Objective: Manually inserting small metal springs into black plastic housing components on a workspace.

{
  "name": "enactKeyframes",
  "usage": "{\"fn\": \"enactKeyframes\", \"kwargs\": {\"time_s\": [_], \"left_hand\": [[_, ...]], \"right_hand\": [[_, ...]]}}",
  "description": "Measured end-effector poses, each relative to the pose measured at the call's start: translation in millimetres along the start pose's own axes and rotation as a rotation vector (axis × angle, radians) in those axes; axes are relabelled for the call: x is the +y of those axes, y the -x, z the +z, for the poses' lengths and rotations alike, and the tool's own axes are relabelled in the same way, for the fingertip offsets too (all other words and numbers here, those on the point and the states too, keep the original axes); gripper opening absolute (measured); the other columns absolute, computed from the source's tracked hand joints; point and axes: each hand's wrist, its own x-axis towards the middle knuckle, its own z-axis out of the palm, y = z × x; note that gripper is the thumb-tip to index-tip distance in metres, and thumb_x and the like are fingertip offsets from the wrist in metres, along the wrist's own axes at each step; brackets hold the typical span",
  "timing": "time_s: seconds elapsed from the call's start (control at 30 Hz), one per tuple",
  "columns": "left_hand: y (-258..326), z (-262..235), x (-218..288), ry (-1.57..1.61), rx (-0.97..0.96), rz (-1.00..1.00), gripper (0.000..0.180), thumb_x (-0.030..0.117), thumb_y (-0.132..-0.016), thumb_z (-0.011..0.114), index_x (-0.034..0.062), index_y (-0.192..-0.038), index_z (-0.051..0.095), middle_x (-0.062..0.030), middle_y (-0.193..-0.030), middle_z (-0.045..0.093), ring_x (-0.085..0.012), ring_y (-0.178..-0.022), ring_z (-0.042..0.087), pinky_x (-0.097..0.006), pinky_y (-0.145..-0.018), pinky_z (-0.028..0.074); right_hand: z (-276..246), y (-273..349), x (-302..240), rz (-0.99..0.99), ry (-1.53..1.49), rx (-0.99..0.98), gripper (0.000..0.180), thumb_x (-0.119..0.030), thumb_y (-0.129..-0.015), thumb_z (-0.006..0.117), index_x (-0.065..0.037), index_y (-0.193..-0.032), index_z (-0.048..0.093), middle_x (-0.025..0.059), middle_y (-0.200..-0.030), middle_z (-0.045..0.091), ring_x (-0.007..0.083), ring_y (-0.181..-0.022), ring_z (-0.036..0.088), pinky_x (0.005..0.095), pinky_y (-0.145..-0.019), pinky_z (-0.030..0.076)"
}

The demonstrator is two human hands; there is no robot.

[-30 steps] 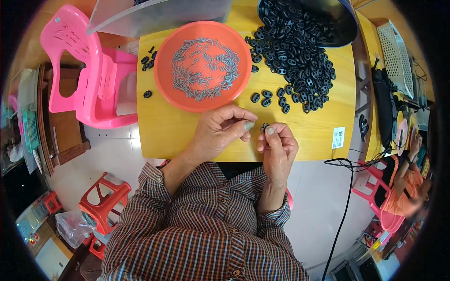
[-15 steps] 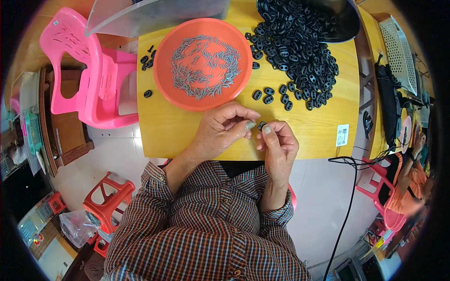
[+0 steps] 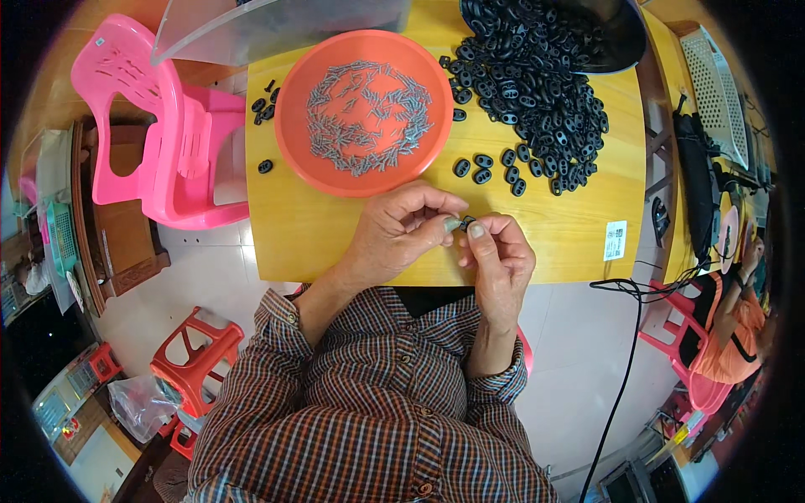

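Observation:
My right hand (image 3: 501, 254) pinches a small black two-holed plastic piece (image 3: 468, 221) between thumb and fingers, just over the front part of the table. Close against it, my left hand (image 3: 394, 230) has its thumb and fingertips pressed together; whatever lies between them is too small and hidden to make out. Beyond the left hand sits a round orange-red tray (image 3: 291, 155) with many small grey screw-like pins (image 3: 369, 151) scattered inside. Several loose black two-holed pieces (image 3: 482, 176) lie past my fingertips, in front of a big heap of the same pieces (image 3: 537, 92).
The heap spills from a dark bowl (image 3: 625, 42) at the back right of the yellow table (image 3: 319, 251). A translucent plastic bin (image 3: 277, 33) stands back left. A pink chair (image 3: 163, 142) is left of the table. A black cable (image 3: 625, 360) hangs at right; a person in orange (image 3: 734, 339) sits beyond.
My left fingertips have come slightly closer to the black piece, now meeting it or nearly so. The right hand keeps its pinch in about the same place.

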Motion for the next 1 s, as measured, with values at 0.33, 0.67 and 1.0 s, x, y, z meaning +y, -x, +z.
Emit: {"fn": "enactKeyframes", "kwargs": {"time_s": [0.33, 0.67, 1.0], "left_hand": [[0.3, -0.9, -1.5, -0.119, 0.064, 0.042, 0.018, -0.008, -0.081, 0.061, 0.0000, -0.096, 0.065, 0.0003, -0.081, 0.057, -0.0028, -0.071, 0.056, -0.017, -0.058, 0.045], [1.0, -0.5, -3.1, -0.029, 0.050, 0.023, 0.016, -0.005, -0.086, 0.059, -0.0018, -0.101, 0.063, -0.0025, -0.084, 0.062, -0.0065, -0.072, 0.061, -0.019, -0.063, 0.050], [-0.7, -1.0, -7.7, 0.017, -0.011, -0.054, 0.012, 0.002, -0.090, 0.059, -0.0029, -0.101, 0.060, -0.0031, -0.083, 0.063, -0.0073, -0.073, 0.060, -0.022, -0.067, 0.051]], "right_hand": [[1.1, 0.7, 2.4, -0.023, 0.040, -0.012, 0.009, -0.008, -0.090, 0.060, 0.000, -0.091, 0.056, 0.0026, -0.075, 0.059, 0.0058, -0.060, 0.051, 0.0187, -0.055, 0.042], [4.6, 2.5, 4.0, -0.079, 0.092, 0.017, 0.010, -0.010, -0.092, 0.057, 0.000, -0.089, 0.056, 0.0022, -0.070, 0.058, 0.0055, -0.058, 0.048, 0.0183, -0.055, 0.040], [6.7, 2.5, 3.1, -0.086, 0.056, 0.040, 0.010, -0.010, -0.093, 0.056, 0.000, -0.090, 0.055, 0.0037, -0.072, 0.059, 0.0061, -0.057, 0.049, 0.0187, -0.053, 0.040]]}}
